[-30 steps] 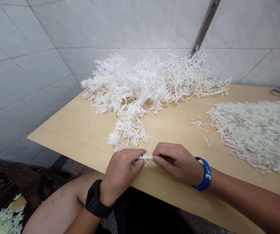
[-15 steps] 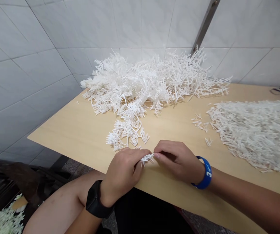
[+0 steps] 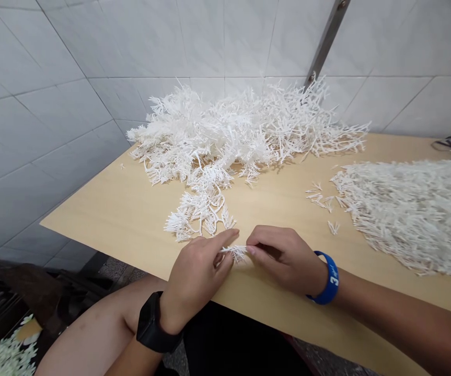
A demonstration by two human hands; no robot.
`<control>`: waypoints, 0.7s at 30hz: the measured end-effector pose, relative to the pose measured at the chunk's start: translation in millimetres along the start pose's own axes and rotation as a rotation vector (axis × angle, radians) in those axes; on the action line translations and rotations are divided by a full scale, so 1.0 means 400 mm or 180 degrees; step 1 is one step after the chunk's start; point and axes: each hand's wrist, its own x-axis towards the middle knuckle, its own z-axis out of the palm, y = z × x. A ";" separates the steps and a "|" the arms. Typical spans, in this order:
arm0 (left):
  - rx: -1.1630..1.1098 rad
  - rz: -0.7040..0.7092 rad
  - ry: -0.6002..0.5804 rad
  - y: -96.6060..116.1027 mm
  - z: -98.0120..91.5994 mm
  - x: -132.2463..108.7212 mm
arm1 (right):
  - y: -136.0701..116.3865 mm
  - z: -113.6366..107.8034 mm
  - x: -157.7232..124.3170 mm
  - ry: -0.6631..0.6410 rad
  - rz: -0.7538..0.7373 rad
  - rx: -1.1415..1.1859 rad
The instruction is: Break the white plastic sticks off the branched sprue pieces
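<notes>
My left hand (image 3: 199, 271), with a black watch on its wrist, and my right hand (image 3: 284, 257), with a blue wristband, meet near the front edge of the wooden table (image 3: 131, 214). Both pinch one small white plastic sprig (image 3: 235, 252) between their fingertips. Just beyond the hands lies a white branching plastic cluster (image 3: 201, 214) that trails back to a large tangled pile of white plastic branches (image 3: 233, 130) by the tiled wall.
A heap of small separated white sprigs (image 3: 413, 209) covers the right of the table, with a few loose sprigs (image 3: 321, 198) beside it. Black scissors (image 3: 450, 144) lie at the far right. A metal bar (image 3: 325, 39) leans on the wall. Pale pieces (image 3: 6, 355) lie on the floor.
The hands stay together on the small sprig; my left index finger has stretched forward over it. The view has shifted slightly.
</notes>
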 end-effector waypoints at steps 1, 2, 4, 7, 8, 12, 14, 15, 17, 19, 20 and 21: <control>-0.0085 -0.0042 -0.0032 0.003 -0.002 0.000 | 0.000 -0.001 0.001 0.0057 0.0093 -0.0006; -0.0196 -0.0087 -0.0064 0.005 -0.005 0.000 | -0.001 -0.001 0.002 0.0112 0.0188 -0.0008; -0.0415 -0.0164 -0.0131 0.008 -0.009 0.000 | -0.002 -0.001 0.005 0.0194 0.0340 -0.0003; -0.0507 -0.0217 -0.0176 0.007 -0.012 0.002 | -0.004 -0.001 0.007 0.0227 0.0412 0.0013; -0.0480 -0.0211 -0.0175 0.006 -0.012 0.002 | -0.004 -0.001 0.007 0.0220 0.0414 0.0019; -0.0365 -0.0129 -0.0104 0.003 -0.008 0.005 | -0.005 0.000 0.006 0.0151 0.0382 0.0037; -0.0384 -0.0138 -0.0054 0.003 -0.008 0.004 | -0.004 -0.001 0.007 0.0110 0.0328 0.0043; -0.0417 -0.0160 -0.0029 0.003 -0.008 0.002 | -0.004 -0.001 0.007 0.0110 0.0307 0.0045; -0.0497 -0.0218 0.0030 0.003 -0.008 0.000 | -0.003 -0.001 0.008 0.0147 0.0304 0.0050; -0.0574 -0.0297 0.0067 0.004 -0.009 -0.002 | -0.003 -0.001 0.007 0.0190 0.0315 0.0057; -0.0613 -0.0342 0.0071 0.005 -0.008 -0.001 | -0.003 -0.001 0.007 0.0188 0.0306 0.0062; -0.0650 -0.0392 0.0078 0.006 -0.008 0.000 | -0.004 -0.001 0.006 0.0181 0.0283 0.0067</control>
